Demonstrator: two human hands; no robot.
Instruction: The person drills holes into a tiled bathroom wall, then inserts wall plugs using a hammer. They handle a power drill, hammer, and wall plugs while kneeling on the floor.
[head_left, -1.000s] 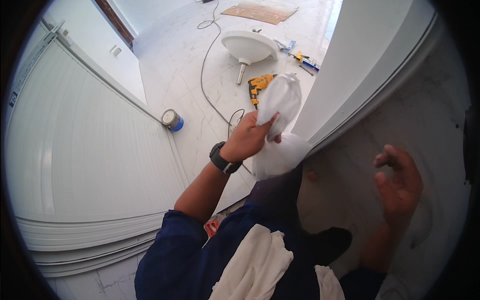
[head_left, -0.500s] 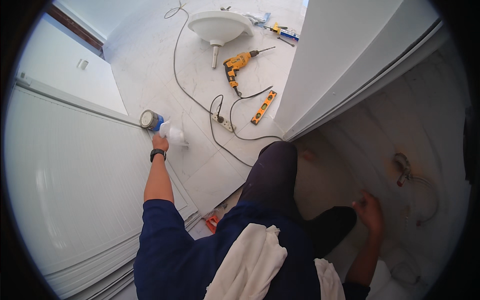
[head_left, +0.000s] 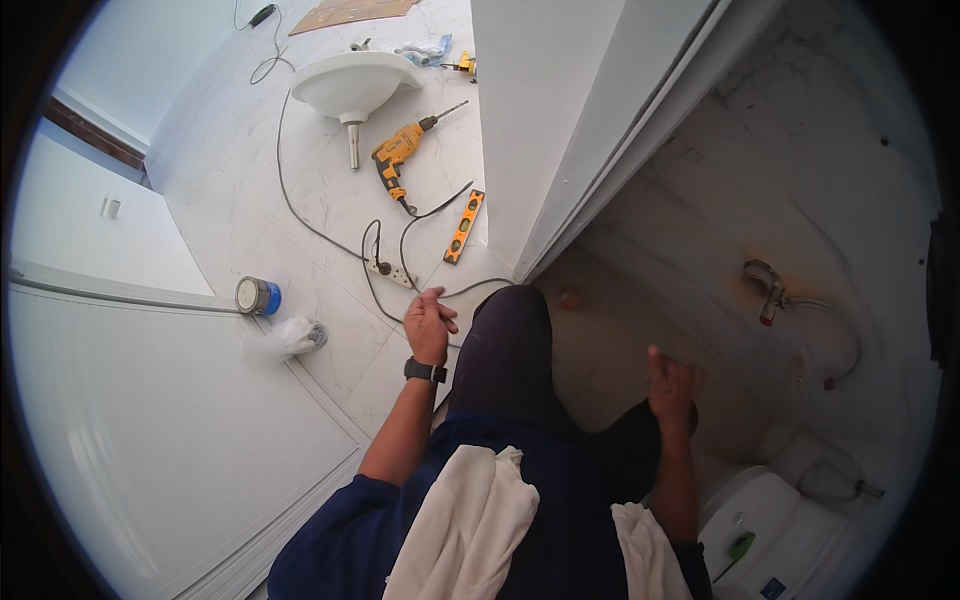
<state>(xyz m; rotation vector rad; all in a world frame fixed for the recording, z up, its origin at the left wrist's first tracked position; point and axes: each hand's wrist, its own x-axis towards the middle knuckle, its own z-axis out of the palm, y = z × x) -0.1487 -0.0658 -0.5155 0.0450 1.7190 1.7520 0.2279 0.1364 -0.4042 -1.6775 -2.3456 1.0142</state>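
My left hand point(head_left: 430, 325) hovers in front of my knee, near the white power strip point(head_left: 392, 272) and its dark cable. Its fingers are loosely apart and nothing shows in them. Over on the right, above my bent leg, my right hand point(head_left: 672, 385) is slightly blurred; one digit sticks up, the others are half curled, and no object is seen in it. A clear-white plastic bag point(head_left: 290, 338) with something inside lies at the edge of the white panels, beside a blue and grey tin can point(head_left: 257, 296).
On the tiles are a yellow drill point(head_left: 398, 155), an orange spirit level point(head_left: 463, 228) and a white washbasin point(head_left: 355, 82). White stacked panels point(head_left: 150, 400) lie left. A white door frame point(head_left: 560, 130) divides off a darker room with a pipe point(head_left: 768, 290) and white toilet point(head_left: 765, 525).
My left hand has let go of the plastic bag and moved right, toward my knee. My right hand has come up and inward. The view has shifted right.
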